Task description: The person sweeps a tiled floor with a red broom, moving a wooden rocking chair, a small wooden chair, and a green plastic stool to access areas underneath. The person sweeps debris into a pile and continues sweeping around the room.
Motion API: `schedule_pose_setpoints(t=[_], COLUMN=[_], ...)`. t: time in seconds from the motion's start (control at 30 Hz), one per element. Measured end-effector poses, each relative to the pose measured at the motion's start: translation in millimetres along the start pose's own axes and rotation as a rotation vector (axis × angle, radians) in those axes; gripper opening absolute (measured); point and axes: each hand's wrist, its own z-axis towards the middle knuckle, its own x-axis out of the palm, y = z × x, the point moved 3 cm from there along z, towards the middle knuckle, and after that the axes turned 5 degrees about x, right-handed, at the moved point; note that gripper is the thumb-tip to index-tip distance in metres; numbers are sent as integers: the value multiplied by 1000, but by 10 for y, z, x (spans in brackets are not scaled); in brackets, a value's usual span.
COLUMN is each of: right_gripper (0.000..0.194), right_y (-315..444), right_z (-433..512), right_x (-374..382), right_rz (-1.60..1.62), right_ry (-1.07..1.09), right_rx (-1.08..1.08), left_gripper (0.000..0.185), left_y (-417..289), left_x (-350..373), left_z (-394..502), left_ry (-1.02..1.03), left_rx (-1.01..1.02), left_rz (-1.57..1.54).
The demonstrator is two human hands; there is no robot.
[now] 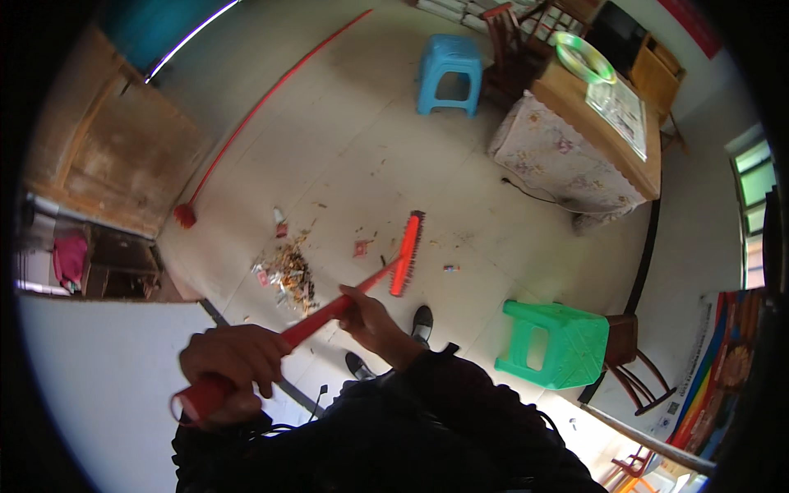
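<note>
My left hand (233,363) grips the upper end of a red broom handle (314,321), close to its open hanging loop. Farther down the same handle, my right hand (373,320) is closed around it. The broom's red head (405,254) with dark bristles rests on the tiled floor ahead of my shoes. Left of the head lies a pile of litter (293,274), with cigarette butts and crumpled wrappers in it. Between pile and head is a flat red packet (360,248). A small cylinder (452,268) lies right of the head, among scattered dark specks.
A long red-handled brush (280,83) lies along the left side, near wooden cabinets (123,154). A blue plastic stool (451,74) stands ahead, beside a cloth-skirted table (564,145). A green plastic stool (551,345) and a wooden chair (638,370) are at right. A power cord (533,194) trails from the table.
</note>
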Motion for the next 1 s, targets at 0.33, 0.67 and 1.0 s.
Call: schedule_pose_setpoints(t=[0.33, 0.67, 1.0], right_gripper=[14, 13, 14], right_y=[2498, 2057, 1670], right_z=[-898, 961, 946], right_x=[-1906, -2799, -94], right_rz=[-103, 140, 139], right_ry=[-552, -193, 36], right_rx=[-422, -430, -52], left_gripper=[12, 9, 11], left_y=[1881, 2184, 1169], left_x=[1539, 906, 788], left_z=[1063, 829, 1661], left_ry=[329, 152, 239], left_rx=[-175, -547, 36], left_rz=[-86, 252, 506])
